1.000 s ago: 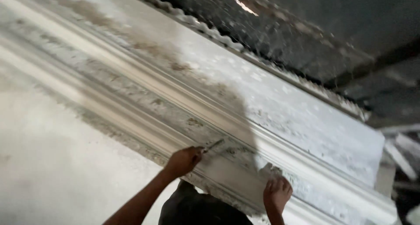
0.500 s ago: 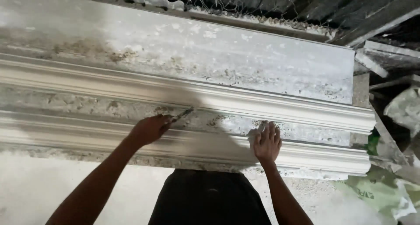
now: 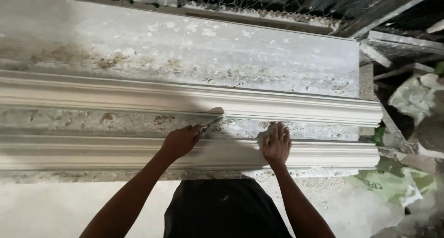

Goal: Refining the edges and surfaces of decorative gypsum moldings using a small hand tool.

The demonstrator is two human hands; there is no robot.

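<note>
Your left hand is closed round a small flat-bladed tool — a scraper or narrow trowel, as best the dim view allows; its tip rests on the rough strip of the bench between the two long white plaster mouldings, just under the upper moulding. Your right hand holds nothing; it lies flat, fingers together and stretched out, pressed on the lower moulding with the fingertips reaching onto that same rough strip. Both mouldings run side by side along the stained grey bench and end near its right edge; beyond that edge lie crumpled green and white sacks — wire mesh lines the far edge.
</note>
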